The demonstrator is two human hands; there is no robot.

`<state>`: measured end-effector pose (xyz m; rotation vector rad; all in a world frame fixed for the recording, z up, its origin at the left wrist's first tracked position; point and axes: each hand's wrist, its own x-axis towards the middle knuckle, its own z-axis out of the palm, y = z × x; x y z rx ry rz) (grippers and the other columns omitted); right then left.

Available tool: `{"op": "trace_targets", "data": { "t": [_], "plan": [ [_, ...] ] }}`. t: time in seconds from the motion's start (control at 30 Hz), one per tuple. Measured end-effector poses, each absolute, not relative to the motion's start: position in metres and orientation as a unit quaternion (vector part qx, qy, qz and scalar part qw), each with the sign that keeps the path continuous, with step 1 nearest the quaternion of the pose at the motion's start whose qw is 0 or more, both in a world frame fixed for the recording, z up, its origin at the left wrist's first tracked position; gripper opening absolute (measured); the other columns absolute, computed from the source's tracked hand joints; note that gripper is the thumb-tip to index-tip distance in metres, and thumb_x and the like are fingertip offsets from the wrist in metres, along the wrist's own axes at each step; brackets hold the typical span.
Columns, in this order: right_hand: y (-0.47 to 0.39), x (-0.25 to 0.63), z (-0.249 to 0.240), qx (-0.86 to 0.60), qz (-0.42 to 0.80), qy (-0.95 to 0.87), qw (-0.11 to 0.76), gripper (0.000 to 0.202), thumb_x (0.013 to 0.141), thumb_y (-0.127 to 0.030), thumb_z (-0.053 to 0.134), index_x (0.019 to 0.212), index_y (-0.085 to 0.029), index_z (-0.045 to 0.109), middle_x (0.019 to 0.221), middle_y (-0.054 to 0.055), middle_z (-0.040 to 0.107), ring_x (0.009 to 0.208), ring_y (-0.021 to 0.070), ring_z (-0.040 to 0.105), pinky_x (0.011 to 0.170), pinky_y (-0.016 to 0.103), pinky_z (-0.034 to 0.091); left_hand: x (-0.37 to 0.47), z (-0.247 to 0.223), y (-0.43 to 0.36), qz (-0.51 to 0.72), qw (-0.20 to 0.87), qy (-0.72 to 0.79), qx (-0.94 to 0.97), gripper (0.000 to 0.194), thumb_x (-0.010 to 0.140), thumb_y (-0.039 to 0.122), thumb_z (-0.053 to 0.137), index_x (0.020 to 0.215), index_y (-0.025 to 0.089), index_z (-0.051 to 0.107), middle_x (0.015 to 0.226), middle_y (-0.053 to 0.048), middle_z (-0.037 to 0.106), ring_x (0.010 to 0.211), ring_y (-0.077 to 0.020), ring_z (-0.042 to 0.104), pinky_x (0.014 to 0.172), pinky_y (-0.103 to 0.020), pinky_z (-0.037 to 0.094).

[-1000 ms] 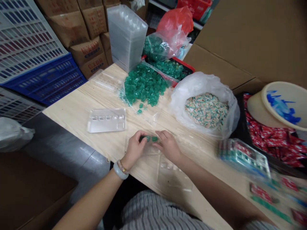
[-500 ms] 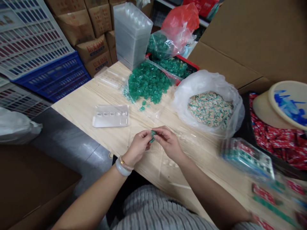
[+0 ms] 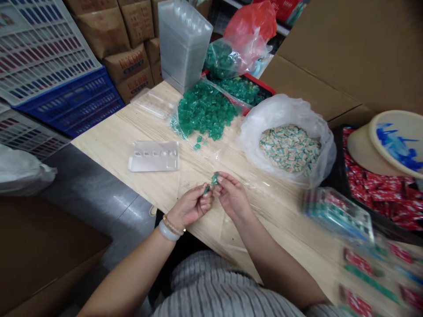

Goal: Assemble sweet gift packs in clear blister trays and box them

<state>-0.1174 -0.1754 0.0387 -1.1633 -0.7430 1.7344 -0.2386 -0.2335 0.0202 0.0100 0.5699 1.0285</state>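
My left hand and my right hand meet just above the wooden table near its front edge. The right fingers pinch a small green wrapped candy. Another green candy peeks out of the curled left fingers. A clear plastic tray lies on the table under my hands, hard to make out. A pile of the same green candies lies on clear plastic further back.
An empty clear tray lies to the left. A white bag of striped candies sits at right, a stack of clear trays at the back. Filled packs, red sachets and a beige basin stand far right. Crates and cartons line the left.
My hands have lifted off the table and drawn slightly toward me. The green candies, first held low together, are now split between the two hands.
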Motion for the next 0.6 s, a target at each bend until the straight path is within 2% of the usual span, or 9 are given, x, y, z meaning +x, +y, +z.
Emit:
{"op": "trace_targets", "data": {
  "t": [0.07,0.13,0.27,0.33,0.4,0.6],
  "plan": [
    [-0.165,-0.105,0.037,-0.474,0.657,-0.345,0.474,0.023,0.059,-0.03,0.068,0.077,-0.019,0.059,0.069,0.0,0.058,0.047,0.0056,0.042,0.043,0.021,0.035,-0.244,0.021,-0.24,0.5,0.817,0.286,0.021,0.019,0.073,0.028,0.061,0.068,0.013,0.05,0.057,0.005,0.031,0.045,-0.0022,0.027,0.041,-0.013,0.025],
    [-0.157,-0.094,0.032,-0.478,0.608,-0.446,0.45,0.025,0.065,-0.032,0.065,0.085,-0.021,0.057,0.068,-0.002,0.056,0.047,0.0061,0.042,0.043,0.021,0.036,-0.252,0.023,-0.244,0.517,0.768,0.368,0.086,0.02,0.072,0.032,0.062,0.071,0.014,0.053,0.057,0.005,0.036,0.045,-0.0028,0.031,0.042,-0.015,0.026],
    [-0.16,-0.089,0.018,-0.45,0.442,-0.727,0.272,0.012,0.073,-0.024,0.059,0.085,-0.021,0.057,0.067,-0.001,0.053,0.059,0.0111,0.05,0.055,0.025,0.042,-0.262,0.018,-0.242,0.517,0.6,0.549,0.266,0.022,0.073,0.034,0.059,0.083,0.014,0.06,0.064,0.002,0.05,0.049,-0.0056,0.042,0.047,-0.019,0.034],
    [-0.163,-0.095,0.012,-0.412,0.346,-0.821,0.19,0.007,0.078,-0.02,0.053,0.082,-0.019,0.058,0.077,0.003,0.056,0.07,0.0144,0.053,0.065,0.028,0.044,-0.263,0.011,-0.239,0.506,0.57,0.57,0.306,0.023,0.075,0.031,0.055,0.089,0.014,0.06,0.067,0.001,0.054,0.052,-0.0069,0.045,0.051,-0.02,0.037],
    [-0.164,-0.1,0.01,-0.388,0.286,-0.867,0.128,0.012,0.081,-0.018,0.048,0.086,-0.018,0.059,0.083,0.006,0.057,0.077,0.0165,0.054,0.07,0.03,0.044,-0.261,0.004,-0.238,0.49,0.568,0.577,0.322,0.024,0.076,0.028,0.052,0.094,0.014,0.06,0.068,0.001,0.055,0.055,-0.008,0.047,0.055,-0.021,0.039],
    [-0.158,-0.1,0.012,-0.332,0.284,-0.896,0.081,0.019,0.081,-0.013,0.048,0.096,-0.018,0.058,0.093,0.008,0.054,0.086,0.0175,0.054,0.079,0.032,0.045,-0.258,-0.007,-0.24,0.471,0.559,0.579,0.361,0.029,0.074,0.02,0.05,0.1,0.015,0.06,0.074,-0.001,0.059,0.065,-0.0108,0.053,0.064,-0.023,0.042]
  ]
}}
